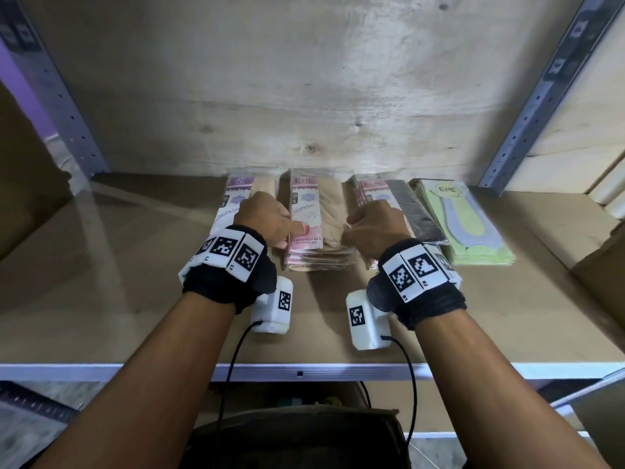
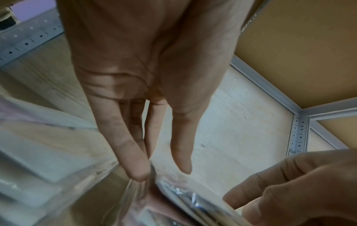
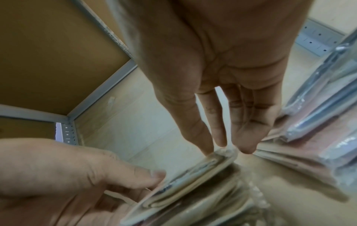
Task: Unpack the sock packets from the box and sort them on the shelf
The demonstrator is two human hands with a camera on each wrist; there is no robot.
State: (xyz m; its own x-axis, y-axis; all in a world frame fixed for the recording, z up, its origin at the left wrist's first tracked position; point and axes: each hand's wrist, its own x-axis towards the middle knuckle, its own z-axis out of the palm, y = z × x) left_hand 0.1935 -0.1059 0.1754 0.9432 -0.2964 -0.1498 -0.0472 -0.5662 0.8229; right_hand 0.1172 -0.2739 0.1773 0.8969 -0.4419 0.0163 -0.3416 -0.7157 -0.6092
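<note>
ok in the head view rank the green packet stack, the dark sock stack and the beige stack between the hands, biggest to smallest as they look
1. green packet stack, fully visible
2. beige stack
3. dark sock stack

The hands cover part of the last two, so their order is unsure.

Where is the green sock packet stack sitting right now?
In the head view the green sock packet stack lies on the shelf at the right end of the row, beside the dark sock packets and just right of the right hand.

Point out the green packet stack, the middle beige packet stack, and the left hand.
green packet stack [image 1: 468, 225]: head view, on the top packet's printed face.
middle beige packet stack [image 1: 329, 211]: head view, on the top packet's beige sock.
left hand [image 1: 267, 220]: head view, on its back.
</note>
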